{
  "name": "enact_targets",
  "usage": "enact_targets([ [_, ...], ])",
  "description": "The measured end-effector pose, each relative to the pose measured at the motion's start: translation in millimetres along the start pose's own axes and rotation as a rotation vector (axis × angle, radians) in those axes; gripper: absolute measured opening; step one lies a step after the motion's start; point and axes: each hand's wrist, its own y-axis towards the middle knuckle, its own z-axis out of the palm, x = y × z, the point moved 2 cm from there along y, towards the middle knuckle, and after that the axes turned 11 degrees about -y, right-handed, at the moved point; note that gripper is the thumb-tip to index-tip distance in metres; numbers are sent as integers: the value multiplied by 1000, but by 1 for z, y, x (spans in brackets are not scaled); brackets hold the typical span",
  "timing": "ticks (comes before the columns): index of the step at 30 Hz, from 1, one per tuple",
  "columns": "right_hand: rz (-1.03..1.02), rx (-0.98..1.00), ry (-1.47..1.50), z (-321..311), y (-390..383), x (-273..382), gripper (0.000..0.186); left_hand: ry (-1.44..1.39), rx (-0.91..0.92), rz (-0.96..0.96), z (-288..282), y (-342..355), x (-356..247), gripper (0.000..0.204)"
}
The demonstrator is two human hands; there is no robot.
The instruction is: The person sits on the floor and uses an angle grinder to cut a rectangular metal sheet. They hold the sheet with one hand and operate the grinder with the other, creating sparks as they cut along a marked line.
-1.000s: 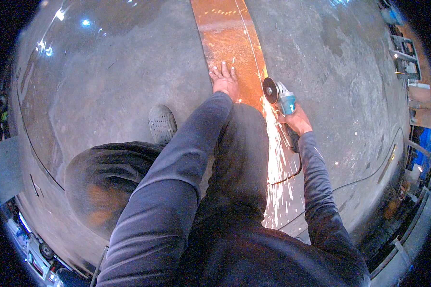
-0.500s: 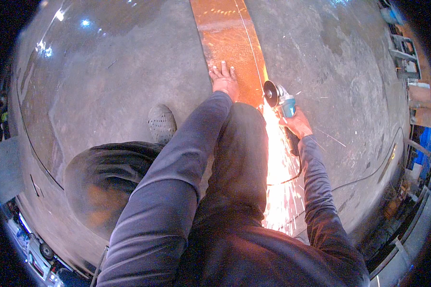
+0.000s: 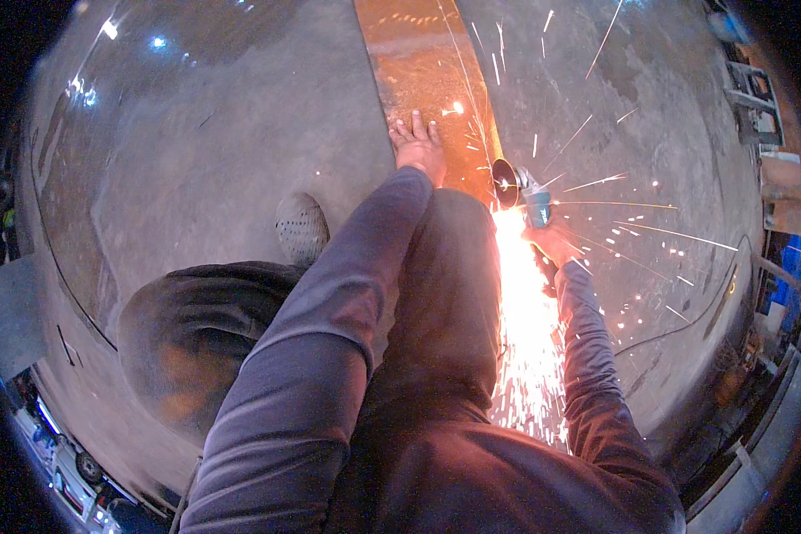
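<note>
A long rusty steel plate (image 3: pixel 423 76) lies on the floor, running away from me, with a thin line marked along its right part. My left hand (image 3: pixel 420 151) rests flat on its left side, fingers spread. My right hand (image 3: pixel 554 240) is wrapped round the body of an angle grinder (image 3: pixel 539 206), teal and grey. The grinder's dark disc (image 3: pixel 505 182) stands on edge against the plate's right edge. A bright stream of sparks (image 3: pixel 527 329) pours back from the disc past my knee and hides part of the grinder's rear.
My shoe (image 3: pixel 301 227) stands on the concrete floor (image 3: pixel 222 133) left of the plate. A dark cable (image 3: pixel 676 331) curves over the floor at right. Along the right rim are metal racks and boxes (image 3: pixel 781 178). A vehicle (image 3: pixel 84 467) shows at the lower left.
The grinder has come slightly back toward me along the plate's edge. The sparks are now brighter and thicker, with some flying right and forward. My left hand remains in place.
</note>
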Motion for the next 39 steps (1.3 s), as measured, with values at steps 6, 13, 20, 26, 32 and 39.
enact_targets([
  [6, 82, -57, -154, -3, 3, 5, 73, 31, -15, 10, 5, 1, 2, 92],
  [13, -58, -19, -61, -12, 14, 5, 75, 25, -5, 25, 3, -4, -2, 108],
  [20, 2, -60, -117, -19, 9, 32, 77, 21, 7, 19, 3, -10, -2, 115],
  [26, 10, -49, -52, -18, 13, 28, 75, -8, -8, 28, 5, -10, -4, 112],
  [32, -15, -41, -39, -13, 13, 26, 71, 23, -28, 14, 4, -8, 2, 101],
  [39, -160, 34, -111, -5, 18, 10, 70, 22, -10, 9, 0, -5, -1, 68],
])
